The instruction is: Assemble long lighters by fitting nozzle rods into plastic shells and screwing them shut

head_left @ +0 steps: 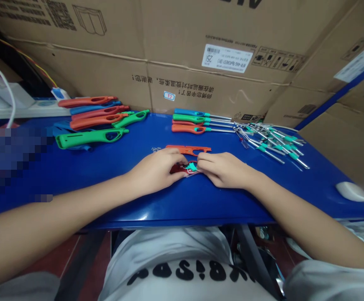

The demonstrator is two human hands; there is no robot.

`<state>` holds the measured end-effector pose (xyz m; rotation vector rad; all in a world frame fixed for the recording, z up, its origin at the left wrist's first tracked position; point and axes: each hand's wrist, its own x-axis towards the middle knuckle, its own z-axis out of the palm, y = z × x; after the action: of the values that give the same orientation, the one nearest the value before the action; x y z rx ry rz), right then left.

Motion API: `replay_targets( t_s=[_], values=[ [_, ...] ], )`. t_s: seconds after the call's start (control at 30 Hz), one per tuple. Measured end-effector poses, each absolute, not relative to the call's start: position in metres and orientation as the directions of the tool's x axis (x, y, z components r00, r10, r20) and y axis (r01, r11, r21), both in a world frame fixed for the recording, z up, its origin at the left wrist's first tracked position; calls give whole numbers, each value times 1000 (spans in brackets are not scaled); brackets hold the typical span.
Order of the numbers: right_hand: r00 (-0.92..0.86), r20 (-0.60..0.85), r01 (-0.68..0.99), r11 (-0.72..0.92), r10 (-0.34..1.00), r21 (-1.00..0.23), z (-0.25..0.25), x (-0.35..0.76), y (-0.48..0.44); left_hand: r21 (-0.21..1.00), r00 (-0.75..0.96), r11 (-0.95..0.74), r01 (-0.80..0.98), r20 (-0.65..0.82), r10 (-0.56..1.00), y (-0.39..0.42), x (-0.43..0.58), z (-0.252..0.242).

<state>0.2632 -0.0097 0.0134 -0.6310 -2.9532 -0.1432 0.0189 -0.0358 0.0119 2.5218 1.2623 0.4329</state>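
Both hands meet over a red lighter handle shell point(176, 168) near the middle of the blue table. My left hand point(160, 167) grips the shell's left part with its fingers curled round it. A teal plastic piece point(191, 167) with a thin white wire shows inside the shell. At the right end, the bent fingers of my right hand point(222, 169) press together on the teal insert; its far side is hidden under them. An orange handle shell half point(188, 149) lies just beyond my fingers, with a few tiny metal parts point(155, 149) at its left.
Assembled lighters point(190, 121) lie at the back middle. Metal lighter tubes with teal parts point(274, 142) are heaped to the right. Coloured handle shells point(94, 117) lie left, by a white power strip point(40, 109). A white mouse point(352, 191) sits far right; cardboard point(106, 62) stands behind.
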Motion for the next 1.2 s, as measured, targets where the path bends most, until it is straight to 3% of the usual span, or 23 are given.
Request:
replay_targets(
  t_s=[0.13, 0.2, 0.27, 0.4, 0.47, 0.8, 1.07, 1.2],
  values=[
    [-922, 81, 387, 907, 378, 164, 16, 261, -13, 371, 584, -594, 714, 151, 797, -36, 20, 13],
    [-918, 79, 396, 906, 388, 147, 16, 261, -14, 385, 581, -593, 707, 162, 798, -37, 20, 13],
    [-903, 116, 420, 906, 414, 42, 16, 261, -13, 429, 569, -580, 692, 169, 805, -37, 20, 12],
    [-834, 243, 406, 849, 495, -338, 20, 269, -5, 502, 559, -564, 655, 180, 810, -37, 19, 10],
    [-809, 259, 391, 811, 528, -435, 24, 277, 0, 495, 566, -575, 652, 186, 803, -36, 19, 9],
    [-807, -9, 518, 701, 590, -491, 34, 301, 13, 384, 613, -627, 678, 175, 770, -36, 18, 9],
    [-735, -51, 591, 602, 676, -537, 32, 296, 13, 348, 636, -652, 674, 177, 751, -36, 17, 8],
    [-728, 52, 559, 636, 684, -531, 35, 302, 18, 244, 630, -659, 712, 192, 752, -36, 16, 9]
  ],
)
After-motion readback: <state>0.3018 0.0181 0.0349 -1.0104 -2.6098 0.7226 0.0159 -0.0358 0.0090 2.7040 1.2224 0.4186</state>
